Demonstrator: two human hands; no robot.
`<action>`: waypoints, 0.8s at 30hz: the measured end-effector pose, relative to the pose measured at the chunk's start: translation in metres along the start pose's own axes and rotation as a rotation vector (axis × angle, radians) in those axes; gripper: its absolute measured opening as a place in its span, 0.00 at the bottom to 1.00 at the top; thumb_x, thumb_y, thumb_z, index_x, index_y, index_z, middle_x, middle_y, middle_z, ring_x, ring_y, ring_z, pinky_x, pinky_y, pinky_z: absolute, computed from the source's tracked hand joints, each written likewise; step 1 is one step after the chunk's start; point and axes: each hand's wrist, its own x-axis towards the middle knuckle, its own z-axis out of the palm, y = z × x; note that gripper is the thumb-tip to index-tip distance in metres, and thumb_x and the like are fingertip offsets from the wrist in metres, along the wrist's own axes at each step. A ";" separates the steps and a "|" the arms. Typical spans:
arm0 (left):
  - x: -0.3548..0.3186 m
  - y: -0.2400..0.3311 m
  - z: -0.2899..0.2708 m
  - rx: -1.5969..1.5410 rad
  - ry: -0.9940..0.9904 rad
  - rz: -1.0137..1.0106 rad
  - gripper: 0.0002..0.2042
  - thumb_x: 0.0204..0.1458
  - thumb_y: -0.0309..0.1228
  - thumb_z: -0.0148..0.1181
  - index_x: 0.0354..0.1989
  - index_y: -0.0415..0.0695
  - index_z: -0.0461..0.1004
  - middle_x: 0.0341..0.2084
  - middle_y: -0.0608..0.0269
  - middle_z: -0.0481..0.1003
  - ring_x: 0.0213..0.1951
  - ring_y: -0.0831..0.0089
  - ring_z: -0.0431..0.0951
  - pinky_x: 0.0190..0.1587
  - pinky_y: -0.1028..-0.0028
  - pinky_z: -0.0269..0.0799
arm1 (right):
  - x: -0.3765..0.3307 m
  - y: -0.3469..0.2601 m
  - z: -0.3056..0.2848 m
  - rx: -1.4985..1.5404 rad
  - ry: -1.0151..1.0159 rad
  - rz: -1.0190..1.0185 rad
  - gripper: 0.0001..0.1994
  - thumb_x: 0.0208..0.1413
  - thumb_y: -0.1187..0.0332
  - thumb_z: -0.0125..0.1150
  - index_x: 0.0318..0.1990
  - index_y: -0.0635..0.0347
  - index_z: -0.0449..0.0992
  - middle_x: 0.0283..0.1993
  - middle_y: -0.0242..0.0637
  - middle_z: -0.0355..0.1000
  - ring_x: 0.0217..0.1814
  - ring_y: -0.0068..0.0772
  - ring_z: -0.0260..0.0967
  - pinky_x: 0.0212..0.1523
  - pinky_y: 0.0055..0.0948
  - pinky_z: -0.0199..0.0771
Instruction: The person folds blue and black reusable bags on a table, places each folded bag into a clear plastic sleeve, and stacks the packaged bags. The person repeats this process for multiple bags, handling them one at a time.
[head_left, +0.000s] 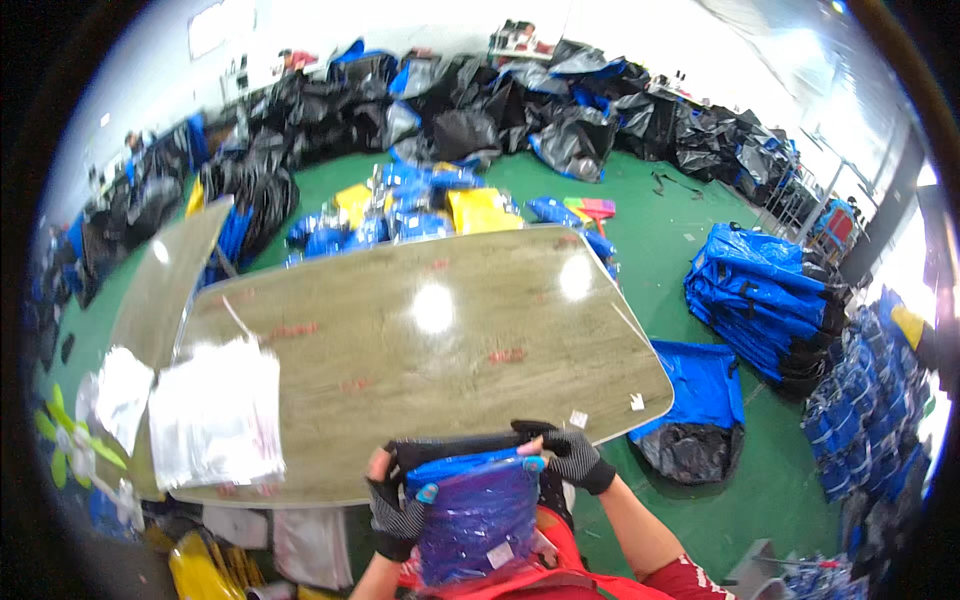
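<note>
In front of my body I hold a folded blue tarp-like piece with a black edge, in a clear plastic bag point(478, 515), at the table's near edge. My left hand point(398, 510), in a black-and-grey glove with bare fingertips, is closed on the bag's left upper side. My right hand point(575, 456), gloved alike, grips the opposite upper corner. Small light-blue covers show on a thumb of each hand. The black edge point(455, 445) runs across the top between both hands. A small white label sits low on the bag.
A wood-look table point(400, 350) bears a stack of clear plastic bags point(215, 420) at left. Beyond it lie blue and yellow packages point(410, 215). Blue-and-black piles point(755, 300) stand on the green floor at right; black sheeting point(460, 130) lines the far wall. A green-bladed fan point(75, 440) is at left.
</note>
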 end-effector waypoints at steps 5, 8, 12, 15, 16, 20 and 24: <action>0.013 0.003 -0.019 0.416 -0.154 0.104 0.12 0.44 0.29 0.68 0.38 0.48 0.78 0.58 0.46 0.63 0.52 0.54 0.70 0.55 0.63 0.66 | 0.008 -0.017 0.012 -0.012 0.142 -0.013 0.13 0.53 0.60 0.62 0.38 0.61 0.78 0.47 0.44 0.75 0.49 0.36 0.72 0.49 0.32 0.70; 0.020 0.002 -0.022 0.406 -0.209 0.040 0.04 0.50 0.28 0.61 0.34 0.45 0.78 0.48 0.49 0.72 0.47 0.58 0.75 0.51 0.64 0.68 | 0.011 -0.029 0.022 -0.198 0.290 -0.072 0.10 0.55 0.64 0.59 0.39 0.62 0.75 0.39 0.43 0.76 0.40 0.36 0.75 0.42 0.30 0.72; 0.029 -0.002 -0.016 0.450 -0.268 0.050 0.04 0.53 0.27 0.57 0.30 0.41 0.75 0.35 0.53 0.77 0.40 0.62 0.76 0.45 0.69 0.69 | 0.016 -0.042 0.026 -0.366 0.369 -0.170 0.07 0.54 0.73 0.55 0.40 0.61 0.74 0.33 0.43 0.75 0.33 0.39 0.74 0.36 0.29 0.72; 0.043 -0.001 -0.018 0.193 -0.232 -0.049 0.05 0.56 0.27 0.52 0.31 0.39 0.73 0.31 0.55 0.76 0.37 0.68 0.74 0.42 0.73 0.69 | 0.021 -0.048 0.024 -0.356 0.364 -0.189 0.06 0.54 0.73 0.54 0.39 0.62 0.73 0.31 0.43 0.74 0.29 0.39 0.73 0.34 0.31 0.72; 0.047 0.000 -0.020 0.237 -0.149 -0.026 0.06 0.57 0.27 0.51 0.32 0.39 0.72 0.31 0.56 0.75 0.36 0.69 0.74 0.41 0.73 0.69 | 0.021 -0.049 0.023 -0.364 0.335 -0.178 0.06 0.54 0.72 0.55 0.39 0.60 0.73 0.30 0.44 0.74 0.30 0.41 0.74 0.33 0.33 0.72; 0.058 0.013 -0.036 0.332 -0.243 -0.101 0.09 0.58 0.32 0.52 0.35 0.39 0.72 0.36 0.54 0.75 0.38 0.69 0.74 0.42 0.73 0.68 | 0.022 -0.049 0.022 -0.412 0.344 -0.164 0.07 0.56 0.66 0.57 0.39 0.57 0.74 0.28 0.44 0.74 0.31 0.45 0.75 0.31 0.37 0.72; 0.041 0.024 -0.028 0.043 -0.418 -0.037 0.16 0.48 0.34 0.65 0.41 0.40 0.69 0.50 0.46 0.70 0.51 0.61 0.71 0.53 0.65 0.66 | 0.021 -0.053 0.025 -0.260 0.260 0.023 0.15 0.54 0.57 0.59 0.42 0.57 0.72 0.31 0.45 0.74 0.35 0.46 0.75 0.33 0.38 0.72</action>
